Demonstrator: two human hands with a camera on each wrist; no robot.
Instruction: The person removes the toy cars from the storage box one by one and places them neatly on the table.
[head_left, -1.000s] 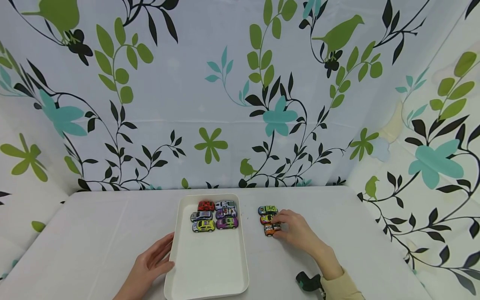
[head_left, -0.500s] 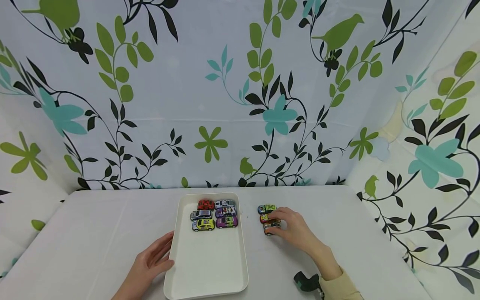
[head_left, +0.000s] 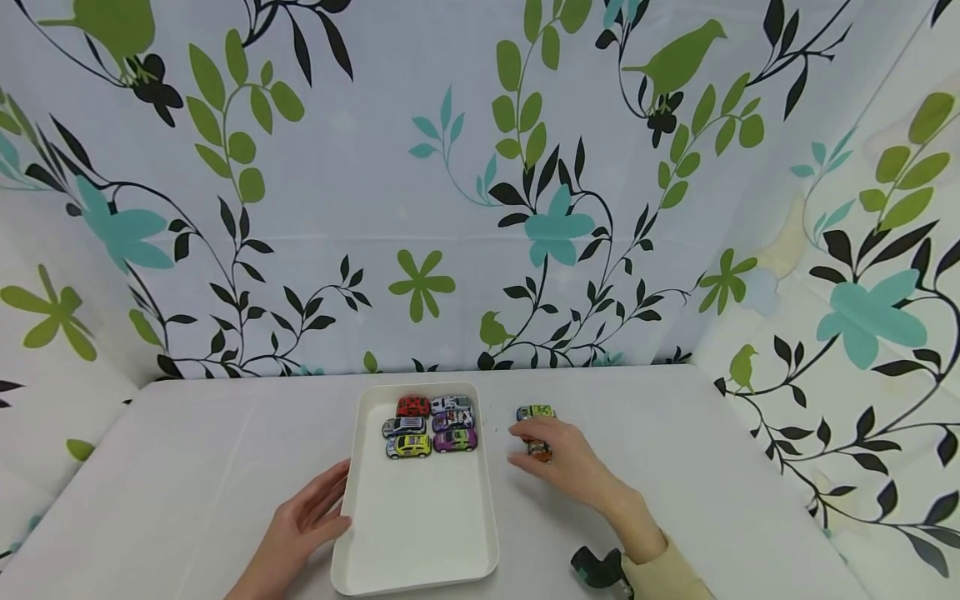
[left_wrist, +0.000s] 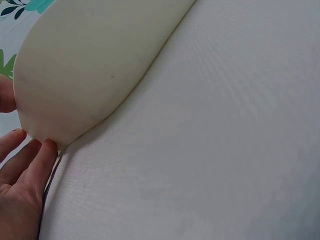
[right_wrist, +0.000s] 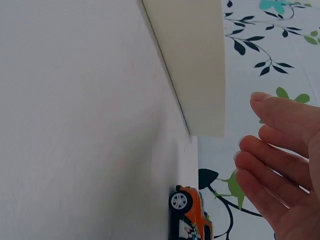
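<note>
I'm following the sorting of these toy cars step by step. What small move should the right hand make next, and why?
Probably curl the fingers round the orange car and lift it. The right hand lies over it with fingers straight, gripping nothing. Six cars already sit in the white tray, which the left hand touches at its rim.

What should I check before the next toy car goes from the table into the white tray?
1. Tray steadied: ok, left hand rests against its near-left edge.
2. Free room in tray: ok, six cars fill only the far end.
3. Right hand over the cars beside the tray: ok.
4. Grasp on a car: cannot tell; in the wrist view the fingers look straight and apart from the orange car.
5. Green car: ok, sits untouched beyond the hand.
</note>
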